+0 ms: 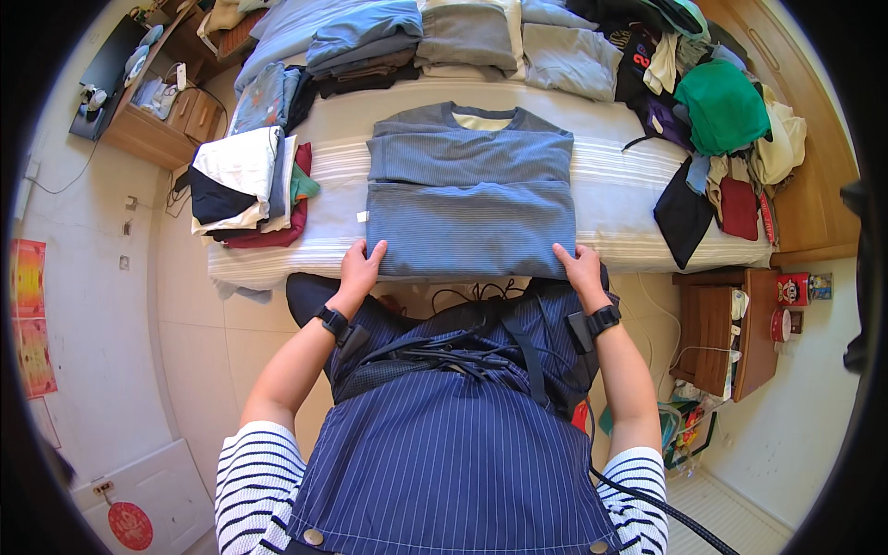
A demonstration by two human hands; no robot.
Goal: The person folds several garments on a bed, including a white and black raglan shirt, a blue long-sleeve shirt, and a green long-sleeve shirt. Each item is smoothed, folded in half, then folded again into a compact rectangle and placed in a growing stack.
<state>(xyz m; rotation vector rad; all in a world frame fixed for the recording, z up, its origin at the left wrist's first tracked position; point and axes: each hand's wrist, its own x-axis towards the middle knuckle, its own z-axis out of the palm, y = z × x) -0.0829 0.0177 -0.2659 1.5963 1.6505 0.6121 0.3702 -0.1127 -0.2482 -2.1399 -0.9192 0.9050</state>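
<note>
A grey-blue ribbed pullover [472,218] lies on the bed before me, its neckline at the far side and its sides tucked into a straight block. The lower part is folded up, with its edge crossing below the chest. My left hand [361,267] grips the near left corner, thumb on top and fingers hidden beneath the cloth. At the near right corner, my right hand [580,267] pinches the fabric in the same way. A small white tag [362,217] sticks out at the pullover's left edge.
A stack of folded clothes [239,180] stands at the left. Folded trousers [472,38] and other garments line the far side. At the right is a loose heap with a green garment [725,107] and a black cloth [683,211]. A wooden nightstand [760,333] stands right of the bed [333,236].
</note>
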